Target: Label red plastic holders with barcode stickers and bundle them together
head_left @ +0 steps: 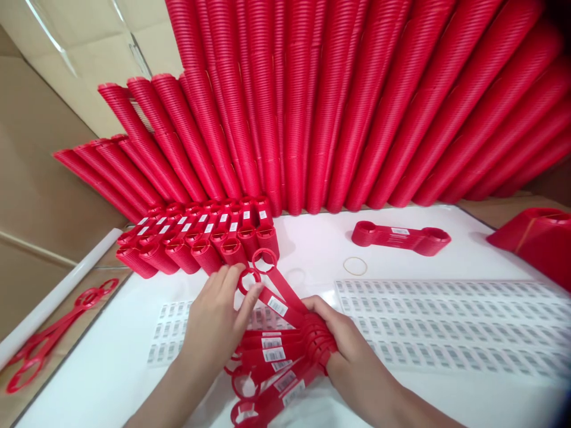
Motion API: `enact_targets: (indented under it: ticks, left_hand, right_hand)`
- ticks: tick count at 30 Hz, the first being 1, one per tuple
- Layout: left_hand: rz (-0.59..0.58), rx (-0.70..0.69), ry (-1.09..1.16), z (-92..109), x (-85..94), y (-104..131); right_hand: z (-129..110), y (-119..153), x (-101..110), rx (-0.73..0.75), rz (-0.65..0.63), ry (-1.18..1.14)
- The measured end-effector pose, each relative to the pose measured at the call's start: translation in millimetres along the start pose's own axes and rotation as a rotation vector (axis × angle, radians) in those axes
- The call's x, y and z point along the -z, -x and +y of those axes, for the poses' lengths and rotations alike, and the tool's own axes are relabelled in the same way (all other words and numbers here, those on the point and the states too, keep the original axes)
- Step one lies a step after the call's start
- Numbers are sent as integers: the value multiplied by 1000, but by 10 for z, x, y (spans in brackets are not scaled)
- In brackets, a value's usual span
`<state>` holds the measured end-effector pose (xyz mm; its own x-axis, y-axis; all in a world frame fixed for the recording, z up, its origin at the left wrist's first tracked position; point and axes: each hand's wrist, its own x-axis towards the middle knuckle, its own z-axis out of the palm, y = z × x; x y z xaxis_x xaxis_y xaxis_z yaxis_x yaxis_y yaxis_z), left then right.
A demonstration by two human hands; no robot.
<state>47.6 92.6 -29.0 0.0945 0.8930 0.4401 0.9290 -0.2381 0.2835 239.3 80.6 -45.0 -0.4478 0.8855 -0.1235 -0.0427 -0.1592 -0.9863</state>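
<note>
Faced tall red stacks (pixel 294 113) beyond the fan of red straps (pixel 294 349), liable to topple if knocked, and the white counter (pixel 307 244) beneath it. Gripped the fan's right end in the right hand (pixel 354 345), with fingers wrapped around the bunched rings, at risk of scattering the splayed straps through a slackened hold. Pinched one strap (pixel 263 293) at the fan's upper left with the left hand (pixel 214 315), thumb and fingers nearly closed on its ring, perhaps liable to crumple its barcode label (pixel 277 306) by rubbing.
</note>
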Motion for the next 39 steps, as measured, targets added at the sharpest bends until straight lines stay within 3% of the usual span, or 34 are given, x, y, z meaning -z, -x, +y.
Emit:
enact_targets:
  ticks: [6, 10, 15, 19, 21, 25, 28, 31, 35, 39]
  left_hand:
    - [-78, 114, 258, -26, 29, 40]
    - [-186, 44, 234, -21, 77, 50]
    - [-312, -4, 231, 5, 104, 54]
    - [-295, 5, 214, -7, 53, 55]
    - [-274, 87, 264, -40, 25, 42]
    - [-204, 309, 658, -102, -5, -2]
    - [-105, 318, 903, -79, -4, -17]
    - [-29, 280, 980, -22, 8, -9]
    - [5, 221, 938, 4, 15, -8]
    - [-39, 175, 643, -69, 50, -41]
  right_hand:
    - [-25, -31, 24, -30, 52, -21]
    - [-35, -39, 33, -35, 78, 6]
    - [-40, -19, 14, -125, 20, 23]
    - [-37, -45, 4, -135, -11, 1]
    - [-35, -55, 3, -134, -24, -17]
    - [-21, -37, 5, -131, -16, 9]
    - [-3, -20, 7, -121, 25, 17]
    - [-5, -19, 6, -130, 73, -5]
    - [-36, -14, -14, -69, -26, -17]
    - [-42, 2, -34, -34, -106, 54]
